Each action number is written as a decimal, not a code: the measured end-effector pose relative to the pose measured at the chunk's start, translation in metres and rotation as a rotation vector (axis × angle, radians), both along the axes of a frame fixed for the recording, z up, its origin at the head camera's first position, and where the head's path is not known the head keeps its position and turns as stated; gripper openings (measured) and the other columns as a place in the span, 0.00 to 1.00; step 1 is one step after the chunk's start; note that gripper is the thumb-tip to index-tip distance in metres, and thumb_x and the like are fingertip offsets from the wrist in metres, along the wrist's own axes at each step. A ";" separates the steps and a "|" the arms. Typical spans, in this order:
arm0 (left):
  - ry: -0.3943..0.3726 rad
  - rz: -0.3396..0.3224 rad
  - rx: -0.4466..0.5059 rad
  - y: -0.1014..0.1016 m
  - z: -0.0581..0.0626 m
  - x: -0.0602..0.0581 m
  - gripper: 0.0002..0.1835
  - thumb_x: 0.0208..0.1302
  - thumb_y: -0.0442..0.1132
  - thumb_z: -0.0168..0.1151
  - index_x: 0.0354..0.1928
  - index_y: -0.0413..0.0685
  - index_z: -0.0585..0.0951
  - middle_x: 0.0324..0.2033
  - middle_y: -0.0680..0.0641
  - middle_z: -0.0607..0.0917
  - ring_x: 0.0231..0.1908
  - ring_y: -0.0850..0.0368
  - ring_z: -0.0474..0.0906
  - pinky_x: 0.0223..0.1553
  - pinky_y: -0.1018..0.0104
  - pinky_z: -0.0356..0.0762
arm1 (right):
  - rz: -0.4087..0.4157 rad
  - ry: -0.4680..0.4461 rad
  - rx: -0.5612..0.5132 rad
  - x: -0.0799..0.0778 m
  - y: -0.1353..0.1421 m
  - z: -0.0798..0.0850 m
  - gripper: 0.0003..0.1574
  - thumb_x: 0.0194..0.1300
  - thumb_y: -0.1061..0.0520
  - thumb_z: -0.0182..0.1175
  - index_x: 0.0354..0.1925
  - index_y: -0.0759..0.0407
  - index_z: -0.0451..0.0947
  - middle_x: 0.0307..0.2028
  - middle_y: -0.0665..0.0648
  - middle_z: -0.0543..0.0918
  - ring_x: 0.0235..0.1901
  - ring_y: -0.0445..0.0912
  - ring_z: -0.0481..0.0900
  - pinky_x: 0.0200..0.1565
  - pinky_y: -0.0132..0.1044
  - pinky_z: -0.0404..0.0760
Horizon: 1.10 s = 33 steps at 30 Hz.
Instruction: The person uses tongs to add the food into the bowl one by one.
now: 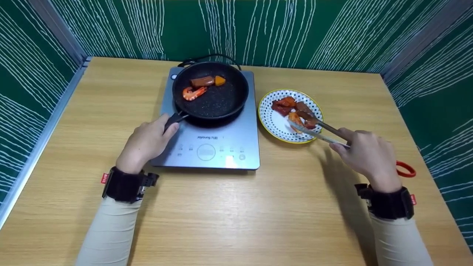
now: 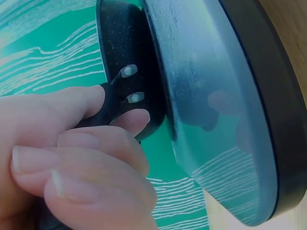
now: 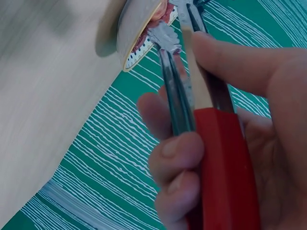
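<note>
My left hand (image 1: 146,142) grips the black handle (image 1: 175,119) of a frying pan (image 1: 221,107); in the left wrist view its fingers curl round that handle. Inside the pan lie a shrimp (image 1: 192,94), a brown sausage-like piece (image 1: 202,81) and an orange chunk (image 1: 220,80). Tongs (image 1: 329,136) with red grips (image 3: 225,167) are held in my right hand (image 1: 369,155). Their tips reach over a dotted plate (image 1: 271,127), one on each side of a yellowish-orange food piece (image 1: 295,119); whether they pinch it I cannot tell. Dark red pieces (image 1: 282,106) lie beside it.
Under the pan is a silver induction cooker (image 1: 240,129) with a touch panel, its black cord (image 1: 218,55) running behind. The plate stands just right of the cooker on a wooden table (image 1: 221,210). Green walls (image 1: 281,37) with white streaks enclose the back and sides.
</note>
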State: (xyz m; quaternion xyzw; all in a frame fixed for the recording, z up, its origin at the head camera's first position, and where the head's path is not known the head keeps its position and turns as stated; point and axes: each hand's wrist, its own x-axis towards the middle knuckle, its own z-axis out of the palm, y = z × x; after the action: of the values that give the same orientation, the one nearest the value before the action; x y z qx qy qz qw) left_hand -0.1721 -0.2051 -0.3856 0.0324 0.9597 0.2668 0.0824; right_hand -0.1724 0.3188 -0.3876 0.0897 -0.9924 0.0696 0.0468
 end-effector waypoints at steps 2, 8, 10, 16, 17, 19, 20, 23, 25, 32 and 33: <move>0.006 -0.005 -0.001 0.000 -0.001 0.000 0.17 0.87 0.54 0.45 0.49 0.47 0.70 0.28 0.47 0.66 0.27 0.47 0.69 0.29 0.58 0.59 | 0.021 0.009 0.011 0.000 -0.001 -0.001 0.28 0.70 0.44 0.72 0.61 0.58 0.85 0.26 0.57 0.81 0.24 0.52 0.73 0.22 0.43 0.63; 0.007 -0.007 0.001 0.000 -0.002 0.001 0.17 0.87 0.54 0.45 0.49 0.47 0.70 0.28 0.48 0.65 0.26 0.48 0.68 0.29 0.58 0.59 | 0.037 0.011 0.015 0.001 -0.002 -0.002 0.30 0.70 0.43 0.72 0.62 0.58 0.84 0.25 0.56 0.80 0.23 0.51 0.72 0.22 0.42 0.63; 0.004 -0.007 0.000 0.000 -0.001 0.001 0.17 0.87 0.55 0.44 0.49 0.48 0.70 0.28 0.48 0.65 0.26 0.48 0.68 0.29 0.58 0.59 | 0.031 0.009 0.017 0.001 -0.003 -0.003 0.31 0.70 0.43 0.72 0.63 0.58 0.84 0.25 0.56 0.80 0.24 0.51 0.72 0.23 0.42 0.63; 0.000 -0.003 0.004 0.000 0.000 0.001 0.17 0.87 0.55 0.45 0.48 0.48 0.69 0.29 0.47 0.66 0.27 0.48 0.68 0.29 0.58 0.60 | 0.030 0.002 0.014 0.002 -0.001 -0.004 0.30 0.70 0.43 0.72 0.62 0.58 0.84 0.25 0.55 0.79 0.24 0.51 0.72 0.23 0.42 0.61; -0.001 -0.002 0.005 0.000 0.000 0.001 0.17 0.87 0.55 0.45 0.48 0.48 0.69 0.29 0.47 0.66 0.27 0.48 0.68 0.29 0.58 0.60 | 0.031 -0.001 0.014 0.002 -0.001 -0.004 0.30 0.70 0.43 0.72 0.61 0.58 0.84 0.25 0.55 0.78 0.24 0.52 0.71 0.23 0.42 0.61; -0.003 -0.002 0.007 0.000 0.000 0.001 0.17 0.87 0.55 0.45 0.48 0.48 0.70 0.29 0.47 0.66 0.28 0.48 0.68 0.29 0.58 0.60 | 0.029 -0.015 0.015 0.003 -0.001 -0.004 0.29 0.70 0.43 0.72 0.61 0.58 0.85 0.25 0.54 0.78 0.24 0.52 0.71 0.24 0.43 0.61; -0.005 -0.002 0.008 0.000 0.000 0.001 0.17 0.87 0.55 0.45 0.49 0.48 0.70 0.29 0.47 0.66 0.28 0.48 0.69 0.29 0.58 0.60 | 0.024 -0.026 0.016 0.003 -0.001 -0.003 0.29 0.70 0.43 0.72 0.61 0.57 0.85 0.24 0.54 0.77 0.24 0.52 0.71 0.24 0.43 0.60; -0.008 -0.004 0.008 0.000 0.000 0.001 0.17 0.87 0.55 0.44 0.49 0.48 0.70 0.29 0.47 0.66 0.27 0.48 0.69 0.29 0.58 0.60 | 0.011 -0.058 0.021 0.003 -0.001 -0.002 0.29 0.70 0.43 0.72 0.61 0.58 0.84 0.24 0.55 0.76 0.24 0.52 0.70 0.25 0.43 0.60; -0.008 -0.004 0.009 0.000 0.000 0.001 0.17 0.87 0.55 0.44 0.49 0.48 0.70 0.29 0.47 0.66 0.28 0.48 0.69 0.29 0.58 0.60 | 0.003 -0.073 0.022 0.003 -0.001 -0.002 0.29 0.70 0.43 0.72 0.62 0.57 0.84 0.23 0.55 0.75 0.24 0.52 0.69 0.26 0.43 0.60; -0.006 0.004 -0.005 0.000 -0.001 0.000 0.18 0.86 0.56 0.44 0.49 0.48 0.70 0.29 0.47 0.66 0.28 0.47 0.69 0.29 0.58 0.59 | -0.013 -0.080 0.005 0.003 0.000 -0.003 0.27 0.70 0.44 0.72 0.61 0.56 0.85 0.21 0.54 0.71 0.24 0.52 0.68 0.25 0.43 0.59; -0.008 0.006 -0.007 0.000 -0.001 0.000 0.18 0.86 0.56 0.44 0.49 0.48 0.70 0.29 0.47 0.66 0.28 0.47 0.69 0.29 0.58 0.59 | -0.016 -0.083 0.002 0.003 0.000 -0.003 0.28 0.70 0.44 0.72 0.61 0.56 0.85 0.21 0.54 0.70 0.23 0.52 0.68 0.25 0.43 0.59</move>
State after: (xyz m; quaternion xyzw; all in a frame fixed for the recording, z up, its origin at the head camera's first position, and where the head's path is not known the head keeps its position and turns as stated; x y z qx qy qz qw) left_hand -0.1719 -0.2055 -0.3867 0.0282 0.9603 0.2640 0.0858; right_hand -0.1697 0.3191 -0.3906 0.0791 -0.9942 0.0720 0.0062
